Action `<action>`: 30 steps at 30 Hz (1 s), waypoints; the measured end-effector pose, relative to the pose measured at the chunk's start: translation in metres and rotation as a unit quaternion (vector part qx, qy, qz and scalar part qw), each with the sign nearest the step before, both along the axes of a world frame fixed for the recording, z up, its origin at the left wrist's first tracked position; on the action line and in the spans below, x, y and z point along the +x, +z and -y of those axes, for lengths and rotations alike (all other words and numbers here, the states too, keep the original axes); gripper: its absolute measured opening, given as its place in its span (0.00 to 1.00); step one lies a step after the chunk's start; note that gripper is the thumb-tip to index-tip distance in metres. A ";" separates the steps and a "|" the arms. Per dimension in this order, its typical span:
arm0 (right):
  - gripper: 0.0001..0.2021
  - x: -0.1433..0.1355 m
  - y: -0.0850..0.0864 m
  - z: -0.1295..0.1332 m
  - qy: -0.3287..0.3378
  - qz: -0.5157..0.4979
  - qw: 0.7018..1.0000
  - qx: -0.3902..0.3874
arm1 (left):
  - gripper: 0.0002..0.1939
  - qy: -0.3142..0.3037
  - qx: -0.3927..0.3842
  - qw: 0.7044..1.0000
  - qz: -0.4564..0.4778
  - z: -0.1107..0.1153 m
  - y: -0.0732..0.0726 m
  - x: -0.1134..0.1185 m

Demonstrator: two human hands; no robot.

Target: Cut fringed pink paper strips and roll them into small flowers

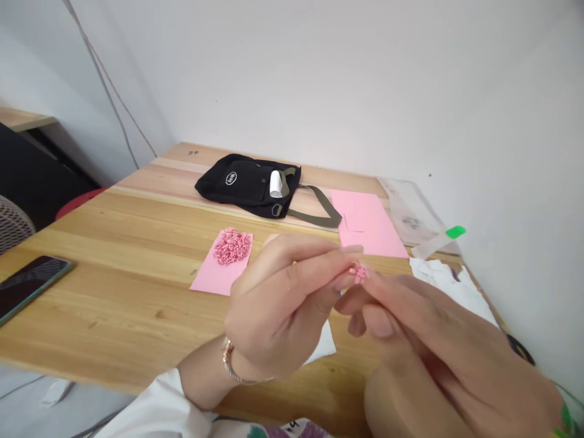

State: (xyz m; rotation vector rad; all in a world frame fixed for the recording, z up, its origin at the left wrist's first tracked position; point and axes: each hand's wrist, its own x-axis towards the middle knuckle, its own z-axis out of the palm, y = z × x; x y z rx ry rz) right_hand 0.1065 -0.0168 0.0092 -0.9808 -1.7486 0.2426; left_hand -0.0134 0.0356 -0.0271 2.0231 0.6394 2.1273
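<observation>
The table (114,304) carries the layout. The bag (246,190) lies flat near the wall, beside the large sheet (376,228). The left hand (278,304) is clamped, thumb and finger together, on the piece; the right hand (438,328) meets it, its own grip not determinable. The small sheet (210,281) bears the pile (231,247); whether this is finished output or remaining stock cannot be told. The piece (359,274), raised between both hands, is judged incomplete, since both engage it.
</observation>
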 end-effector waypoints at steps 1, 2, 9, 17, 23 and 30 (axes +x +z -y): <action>0.15 -0.002 0.000 0.000 -0.005 0.006 1.000 0.006 | 0.07 -0.001 0.003 1.000 -0.005 -0.001 0.001 0.000; 0.16 -0.003 0.000 0.000 -0.009 0.013 1.000 0.013 | 0.07 -0.002 0.005 1.000 -0.010 -0.001 0.001 -0.001; 0.19 0.002 0.007 -0.003 0.008 0.112 0.993 0.045 | 0.08 0.014 -0.007 0.997 -0.079 -0.003 0.010 -0.010; 0.16 0.009 0.010 -0.003 0.017 0.139 0.990 0.031 | 0.08 0.014 -0.033 0.997 -0.063 -0.002 0.008 -0.006; 0.18 0.020 0.011 -0.002 0.030 0.197 0.980 -0.005 | 0.07 -0.108 -0.101 0.989 -0.009 -0.002 0.006 -0.002; 0.16 0.027 0.008 0.003 0.006 0.179 0.983 -0.033 | 0.07 -0.251 -0.229 0.940 0.037 -0.002 0.008 -0.004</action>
